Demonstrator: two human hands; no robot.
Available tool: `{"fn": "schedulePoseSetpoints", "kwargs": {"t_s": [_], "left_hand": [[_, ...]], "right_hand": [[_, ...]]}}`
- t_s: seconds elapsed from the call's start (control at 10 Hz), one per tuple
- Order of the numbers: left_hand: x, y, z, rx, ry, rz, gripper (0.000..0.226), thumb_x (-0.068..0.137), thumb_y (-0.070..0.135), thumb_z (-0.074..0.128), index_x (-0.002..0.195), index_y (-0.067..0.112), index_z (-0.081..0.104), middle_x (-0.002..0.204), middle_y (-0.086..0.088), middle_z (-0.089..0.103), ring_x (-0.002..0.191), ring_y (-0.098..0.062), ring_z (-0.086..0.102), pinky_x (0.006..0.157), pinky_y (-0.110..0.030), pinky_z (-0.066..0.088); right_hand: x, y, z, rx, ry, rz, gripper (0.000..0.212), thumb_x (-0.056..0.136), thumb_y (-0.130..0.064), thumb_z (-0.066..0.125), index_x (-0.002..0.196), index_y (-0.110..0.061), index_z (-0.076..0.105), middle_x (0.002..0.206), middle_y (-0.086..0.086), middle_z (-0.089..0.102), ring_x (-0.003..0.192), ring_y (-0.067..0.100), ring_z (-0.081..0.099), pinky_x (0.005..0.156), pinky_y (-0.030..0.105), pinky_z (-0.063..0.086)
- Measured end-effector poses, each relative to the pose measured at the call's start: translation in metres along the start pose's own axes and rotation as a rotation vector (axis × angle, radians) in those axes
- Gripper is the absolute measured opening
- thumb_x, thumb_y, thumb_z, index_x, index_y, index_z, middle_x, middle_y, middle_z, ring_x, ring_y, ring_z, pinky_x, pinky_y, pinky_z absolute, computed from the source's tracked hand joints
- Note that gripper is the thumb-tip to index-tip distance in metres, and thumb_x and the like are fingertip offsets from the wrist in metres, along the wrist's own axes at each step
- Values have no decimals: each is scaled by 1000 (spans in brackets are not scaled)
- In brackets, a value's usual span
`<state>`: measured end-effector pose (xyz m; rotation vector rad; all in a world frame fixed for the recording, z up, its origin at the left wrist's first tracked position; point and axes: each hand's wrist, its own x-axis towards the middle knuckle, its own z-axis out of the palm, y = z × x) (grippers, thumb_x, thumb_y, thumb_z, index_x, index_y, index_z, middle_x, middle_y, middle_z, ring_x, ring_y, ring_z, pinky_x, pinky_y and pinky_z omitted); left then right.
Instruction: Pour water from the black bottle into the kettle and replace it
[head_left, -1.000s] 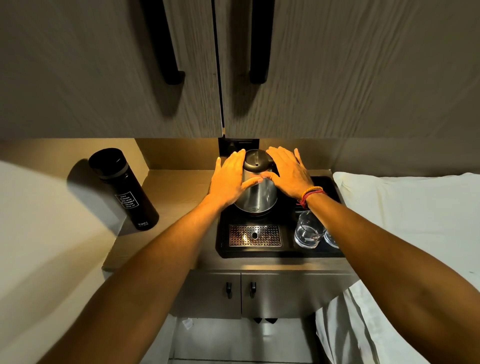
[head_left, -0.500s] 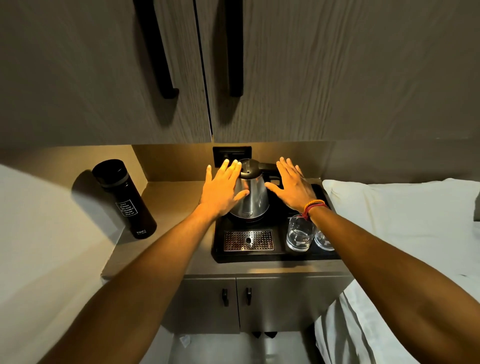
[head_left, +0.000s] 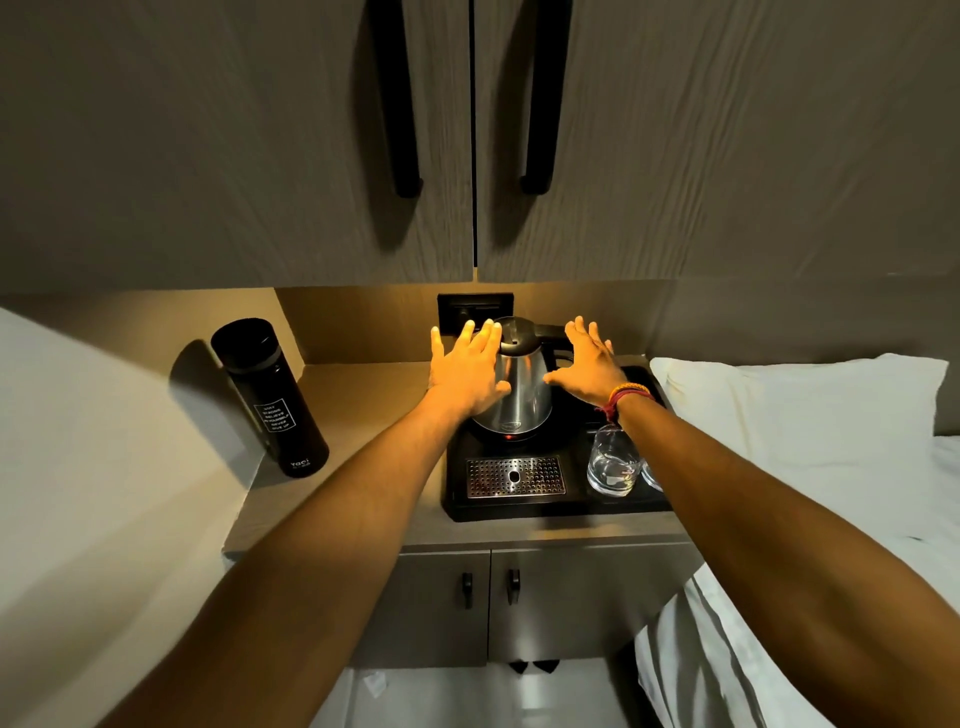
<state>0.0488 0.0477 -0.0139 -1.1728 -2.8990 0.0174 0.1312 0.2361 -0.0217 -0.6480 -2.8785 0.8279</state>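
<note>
- the steel kettle (head_left: 521, 387) stands on its base in a black tray (head_left: 550, 506), lid down.
- left hand (head_left: 466, 373) is spread flat against the kettle's left side, gripping nothing.
- right hand (head_left: 589, 362) is spread just right of the kettle, empty.
- the black bottle (head_left: 270, 397) stands capped on the surface (head_left: 358, 395), well left of the tray.
- two glasses (head_left: 613, 462) sit in the tray's right part.

Open bench (head_left: 358, 395) between black bottle (head_left: 270, 397) and kettle (head_left: 519, 389), wide enough for a hand. Overhead, hemmed in by cabinet doors (head_left: 260, 156) hanging low. On the right, blocked by two glasses (head_left: 613, 462) on the black tray (head_left: 550, 509), just beside the right hand (head_left: 589, 364). Behind, closed off by wall and socket (head_left: 475, 306).
</note>
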Motion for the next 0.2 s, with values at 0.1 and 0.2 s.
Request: {"fn": "schedulePoseSetpoints", "kwargs": {"t_s": [0.1, 0.2], "left_hand": [[-3, 1, -3, 20, -46, 2, 95, 95, 56, 51, 159, 16, -7, 168, -2, -9, 154, -26, -9, 118, -67, -3], [-14, 5, -12, 36, 104, 32, 99, 93, 58, 52, 159, 14, -8, 168, -5, -9, 154, -24, -10, 120, -61, -2]], "right_hand": [[-4, -4, -7, -30, -98, 33, 111, 81, -29, 75, 160, -12, 0, 169, 7, -10, 156, 31, -13, 125, 50, -3], [-20, -14, -5, -145, -74, -11, 116, 84, -36, 72, 158, -13, -15, 168, 9, -14, 155, 34, -14, 124, 51, -3]]}}
